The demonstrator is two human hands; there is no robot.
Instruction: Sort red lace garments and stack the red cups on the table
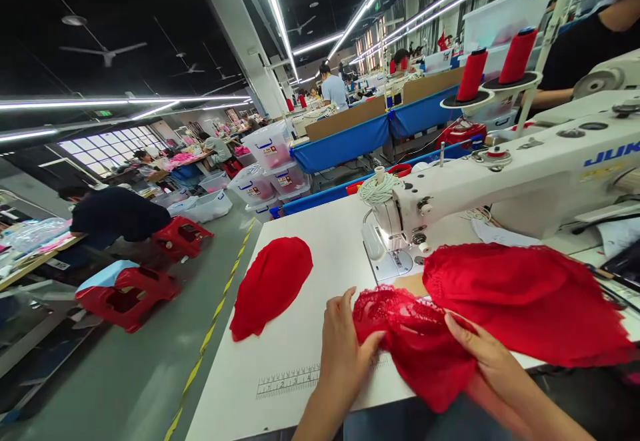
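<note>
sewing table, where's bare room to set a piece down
Bare white top lies between the loose red cup piece and the sewing machine, and along the near edge by the printed ruler. It is crowded right of the left hand: red lace fabric under the right hand covers the table.

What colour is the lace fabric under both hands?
Red; the lace fabric shows best in the head view.
</note>
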